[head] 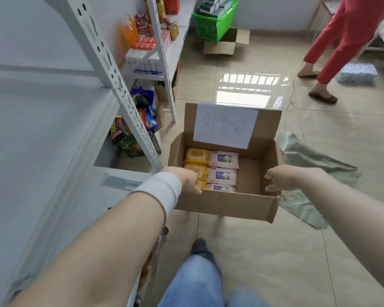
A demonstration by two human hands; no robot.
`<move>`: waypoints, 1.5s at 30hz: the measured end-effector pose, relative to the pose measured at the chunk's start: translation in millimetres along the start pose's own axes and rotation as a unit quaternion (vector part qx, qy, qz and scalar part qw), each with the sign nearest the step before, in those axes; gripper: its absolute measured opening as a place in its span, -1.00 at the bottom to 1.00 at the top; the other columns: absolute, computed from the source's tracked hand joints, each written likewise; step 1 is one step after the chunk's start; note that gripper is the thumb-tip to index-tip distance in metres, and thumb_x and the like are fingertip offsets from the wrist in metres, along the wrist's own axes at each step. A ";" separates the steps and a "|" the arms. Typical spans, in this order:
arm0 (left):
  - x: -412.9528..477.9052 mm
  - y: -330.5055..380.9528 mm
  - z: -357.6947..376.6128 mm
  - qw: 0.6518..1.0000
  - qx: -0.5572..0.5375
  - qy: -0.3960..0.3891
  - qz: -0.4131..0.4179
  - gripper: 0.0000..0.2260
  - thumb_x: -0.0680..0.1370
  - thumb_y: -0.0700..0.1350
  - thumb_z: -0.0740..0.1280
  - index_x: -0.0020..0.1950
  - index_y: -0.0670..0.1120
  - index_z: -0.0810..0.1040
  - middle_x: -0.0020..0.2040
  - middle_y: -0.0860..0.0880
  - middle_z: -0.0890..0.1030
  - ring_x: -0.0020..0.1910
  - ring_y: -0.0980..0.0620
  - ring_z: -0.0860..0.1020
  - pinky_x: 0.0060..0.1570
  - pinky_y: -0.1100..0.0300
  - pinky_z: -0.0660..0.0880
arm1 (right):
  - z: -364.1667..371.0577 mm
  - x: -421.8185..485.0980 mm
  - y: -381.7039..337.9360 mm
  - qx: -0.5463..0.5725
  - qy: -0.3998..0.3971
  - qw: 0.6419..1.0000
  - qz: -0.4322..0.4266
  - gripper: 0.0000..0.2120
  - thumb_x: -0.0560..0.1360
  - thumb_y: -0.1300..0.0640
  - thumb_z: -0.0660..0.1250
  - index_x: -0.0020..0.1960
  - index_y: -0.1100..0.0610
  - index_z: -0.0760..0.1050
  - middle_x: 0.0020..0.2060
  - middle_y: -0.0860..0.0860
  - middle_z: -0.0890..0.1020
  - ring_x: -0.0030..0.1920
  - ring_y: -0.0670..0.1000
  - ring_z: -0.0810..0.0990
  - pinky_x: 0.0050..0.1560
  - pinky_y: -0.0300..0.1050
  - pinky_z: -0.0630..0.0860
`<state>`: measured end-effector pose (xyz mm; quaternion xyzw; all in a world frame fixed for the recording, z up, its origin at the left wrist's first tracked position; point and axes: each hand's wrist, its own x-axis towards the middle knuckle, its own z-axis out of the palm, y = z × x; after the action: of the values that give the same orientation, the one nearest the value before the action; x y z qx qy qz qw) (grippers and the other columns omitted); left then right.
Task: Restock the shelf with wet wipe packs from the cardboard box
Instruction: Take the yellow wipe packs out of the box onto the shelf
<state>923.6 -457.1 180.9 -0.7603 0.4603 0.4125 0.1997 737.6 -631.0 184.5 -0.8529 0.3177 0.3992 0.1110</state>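
An open cardboard box sits low in front of me, beside the white metal shelf. Inside it, yellow wet wipe packs lie in a column on the left, with pale pink packs beside them; the right part of the box floor is bare. My left hand, with a white wristband, curls over the box's near-left corner, its fingers down inside by the yellow packs. My right hand hovers over the box's right wall with its fingers loosely curled and nothing between them.
A handwritten paper sign is taped to the raised back flap. A grey-green bag lies on the tiles to the right. A person in red walks at far right. A green basket and another box stand at the back.
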 end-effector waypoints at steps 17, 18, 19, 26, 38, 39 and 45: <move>244.0 -47.8 8.4 0.966 -0.228 -0.085 -0.083 -0.45 0.53 0.11 0.25 0.45 -0.07 0.21 0.40 -0.15 0.34 0.34 -0.14 0.39 0.31 -0.01 0.36 | 63.1 243.0 -32.8 0.291 -0.211 0.932 -0.040 -0.45 0.52 -0.07 0.25 0.42 0.13 0.23 0.37 0.08 0.41 0.34 0.07 0.40 0.32 -0.10 0.34; 267.1 -53.0 8.3 0.959 -0.258 -0.079 -0.093 -0.43 0.53 0.11 0.27 0.46 -0.07 0.19 0.40 -0.16 0.32 0.34 -0.14 0.38 0.32 -0.02 0.35 | 67.0 262.8 -40.3 0.310 -0.212 0.926 -0.049 -0.44 0.52 -0.08 0.25 0.43 0.12 0.21 0.37 0.08 0.41 0.34 0.06 0.40 0.33 -0.10 0.33; 296.2 -58.5 10.0 0.949 -0.290 -0.066 -0.105 -0.40 0.52 0.10 0.28 0.47 -0.07 0.17 0.41 -0.17 0.31 0.36 -0.15 0.36 0.34 -0.03 0.32 | 74.2 287.2 -49.0 0.336 -0.205 0.918 -0.056 -0.43 0.51 -0.08 0.26 0.44 0.11 0.20 0.37 0.07 0.41 0.35 0.06 0.39 0.33 -0.10 0.33; 520.3 -92.9 42.9 0.859 -0.447 0.086 -0.234 -0.25 0.51 0.02 0.33 0.51 -0.14 -0.05 0.46 -0.20 0.17 0.43 -0.19 0.21 0.40 -0.04 0.21 | 153.8 482.0 -126.1 0.581 -0.159 0.795 0.074 -0.47 0.50 -0.04 0.30 0.37 0.17 0.28 0.30 0.13 0.46 0.30 0.13 0.42 0.27 -0.05 0.40; 553.9 -97.0 62.2 0.793 -0.494 0.252 -0.251 -0.14 0.30 0.05 0.53 0.41 -0.17 0.11 0.36 -0.18 0.34 0.33 -0.15 0.35 0.28 0.06 0.35 | 175.1 514.8 -186.8 0.592 -0.031 0.753 0.286 -0.24 0.28 -0.27 0.42 0.28 0.15 0.29 0.23 0.12 0.48 0.26 0.15 0.43 0.25 0.03 0.34; 552.4 -98.9 59.4 0.792 -0.502 0.246 -0.247 -0.14 0.27 0.06 0.54 0.39 -0.18 0.16 0.33 -0.16 0.39 0.30 -0.12 0.39 0.21 0.12 0.38 | 173.2 513.3 -183.3 0.582 -0.046 0.767 0.267 -0.29 0.28 -0.30 0.40 0.22 0.14 0.36 0.16 0.09 0.54 0.20 0.14 0.49 0.20 0.02 0.40; 539.7 -106.0 41.5 0.795 -0.550 0.193 -0.167 -0.59 0.32 0.01 0.53 0.04 -0.04 0.43 0.01 0.04 0.56 0.04 0.05 0.53 0.04 0.16 0.48 | 156.0 504.1 -165.7 0.625 -0.066 0.763 0.149 -0.62 0.31 -0.22 0.43 -0.06 0.06 0.57 -0.04 0.03 0.67 0.05 0.08 0.59 0.11 0.02 0.52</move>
<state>1124.1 -665.0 -289.0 -0.8710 0.0504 0.4009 -0.2796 988.6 -662.2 -307.4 -0.5082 0.6114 0.1787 0.5796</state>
